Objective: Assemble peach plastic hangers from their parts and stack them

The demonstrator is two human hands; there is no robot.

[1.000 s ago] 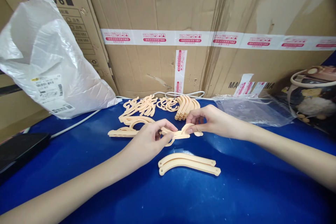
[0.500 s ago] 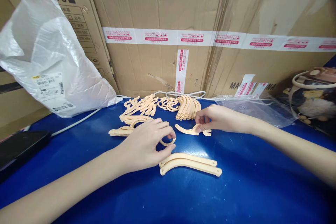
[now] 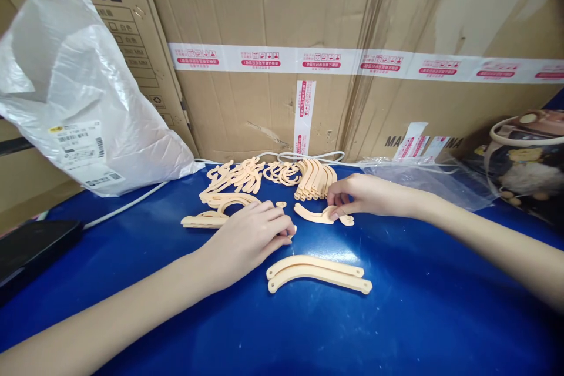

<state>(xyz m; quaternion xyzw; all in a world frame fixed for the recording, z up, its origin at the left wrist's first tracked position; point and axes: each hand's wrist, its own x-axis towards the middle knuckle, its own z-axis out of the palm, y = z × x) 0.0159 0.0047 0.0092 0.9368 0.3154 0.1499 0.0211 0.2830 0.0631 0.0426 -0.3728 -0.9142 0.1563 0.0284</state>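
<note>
My left hand (image 3: pixel 259 234) is closed, thumb and fingers pinching a small curved beige hook (image 3: pixel 281 204) that is mostly hidden behind them. A little to the right, my right hand (image 3: pixel 352 195) pinches a beige plastic piece (image 3: pixel 308 213) with a curved arm, low at the table surface. Part of that piece is covered by my fingers. In front of both hands, two long curved beige arms (image 3: pixel 317 279) with holes at their ends lie side by side. Behind my left hand rest several flat beige pieces (image 3: pixel 205 221), partly covered by it.
Along the back of the blue table (image 3: pixel 308 341) lie a heap of beige hooks (image 3: pixel 282 173) and a stack of curved arms (image 3: pixel 315 179). Cardboard boxes (image 3: pixel 264 111) stand behind. A white plastic bag (image 3: pixel 110 106), a black device (image 3: pixel 39 252), a cable and a clear bag (image 3: pixel 409 185) flank the work.
My left thumb has closed up toward the fingers, round the hook, which has turned. My right hand has stayed nearly still on its piece.
</note>
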